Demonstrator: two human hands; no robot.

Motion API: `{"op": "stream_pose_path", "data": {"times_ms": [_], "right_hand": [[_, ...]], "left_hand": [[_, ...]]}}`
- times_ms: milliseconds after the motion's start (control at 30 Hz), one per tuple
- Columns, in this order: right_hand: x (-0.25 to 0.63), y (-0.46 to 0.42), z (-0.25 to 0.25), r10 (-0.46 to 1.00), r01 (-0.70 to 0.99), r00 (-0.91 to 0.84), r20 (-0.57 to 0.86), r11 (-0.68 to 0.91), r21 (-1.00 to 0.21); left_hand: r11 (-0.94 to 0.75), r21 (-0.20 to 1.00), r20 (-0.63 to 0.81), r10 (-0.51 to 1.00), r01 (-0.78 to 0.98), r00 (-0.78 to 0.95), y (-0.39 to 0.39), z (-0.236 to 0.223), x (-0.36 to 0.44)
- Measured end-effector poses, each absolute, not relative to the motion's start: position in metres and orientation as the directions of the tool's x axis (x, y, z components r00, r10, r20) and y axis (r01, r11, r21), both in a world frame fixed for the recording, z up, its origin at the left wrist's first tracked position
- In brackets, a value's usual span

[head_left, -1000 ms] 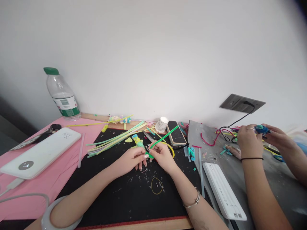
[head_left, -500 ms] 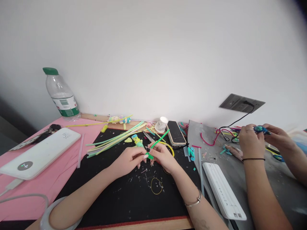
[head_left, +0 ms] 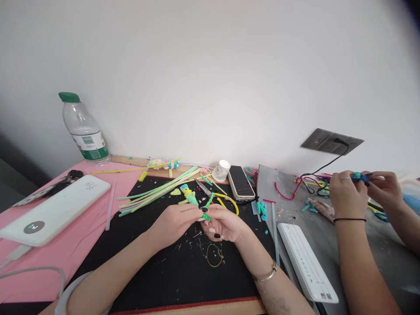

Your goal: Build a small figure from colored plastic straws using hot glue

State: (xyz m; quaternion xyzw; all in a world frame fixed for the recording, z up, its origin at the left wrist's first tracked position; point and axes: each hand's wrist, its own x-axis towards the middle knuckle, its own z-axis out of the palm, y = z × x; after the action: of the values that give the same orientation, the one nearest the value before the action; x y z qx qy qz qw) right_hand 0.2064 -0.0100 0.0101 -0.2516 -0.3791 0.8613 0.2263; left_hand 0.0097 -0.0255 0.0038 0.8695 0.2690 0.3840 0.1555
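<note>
My left hand (head_left: 175, 224) and my right hand (head_left: 226, 222) meet over the black mat (head_left: 157, 280). Both pinch a green pipe cleaner (head_left: 209, 200), partly coiled between the fingertips, with a short end sticking up. The other fingers of my right hand are curled, palm side showing. Just behind my left fingertips lies a small yellow, blue and mint pipe-cleaner piece (head_left: 189, 194); whether it joins the green one is hidden. Scissors (head_left: 204, 188) and a bent yellow pipe cleaner (head_left: 233, 203) rest beyond my hands. A rubber band (head_left: 214, 255) lies in front of them.
Loose pipe cleaners (head_left: 157, 192) fan out at left, near a white power bank (head_left: 62, 210) and a bottle (head_left: 87, 131). A paper cup (head_left: 221, 170) and phone (head_left: 241, 183) stand behind. At right, another person's hands (head_left: 348, 192) work above a white power strip (head_left: 306, 262).
The green pipe cleaner's upright end has become much shorter above my fingers. My right hand has rolled so its palm and curled fingers show. My left hand has shifted slightly right.
</note>
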Motion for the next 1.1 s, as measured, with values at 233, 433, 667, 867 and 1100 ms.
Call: {"op": "stream_pose_path", "data": {"times_ms": [233, 433, 667, 867, 1100], "right_hand": [[0.199, -0.013, 0.009, 0.776, -0.276, -0.598, -0.199, -0.433, -0.858], [0.194, -0.012, 0.006, 0.934, -0.002, -0.351, 0.069, 0.073, -0.997], [0.193, -0.018, 0.013, 0.874, 0.278, -0.393, 0.287, 0.410, -0.869], [0.192, -0.017, 0.016, 0.857, 0.189, -0.451, 0.248, 0.363, -0.912], [0.194, -0.015, 0.017, 0.853, 0.195, -0.458, 0.250, 0.372, -0.908]], "left_hand": [[-0.626, 0.648, 0.421, 0.769, 0.434, 0.482, -0.023, 0.008, 0.009], [-0.297, 0.868, 0.164, 0.928, 0.399, 0.333, -0.022, 0.010, 0.013], [-0.132, 0.972, 0.036, 0.903, 0.196, 0.429, -0.022, 0.013, 0.013], [-0.147, 0.970, 0.046, 0.896, 0.195, 0.443, -0.022, 0.011, 0.014], [-0.082, 0.989, 0.017, 0.891, 0.123, 0.454, -0.020, 0.007, 0.014]]}}
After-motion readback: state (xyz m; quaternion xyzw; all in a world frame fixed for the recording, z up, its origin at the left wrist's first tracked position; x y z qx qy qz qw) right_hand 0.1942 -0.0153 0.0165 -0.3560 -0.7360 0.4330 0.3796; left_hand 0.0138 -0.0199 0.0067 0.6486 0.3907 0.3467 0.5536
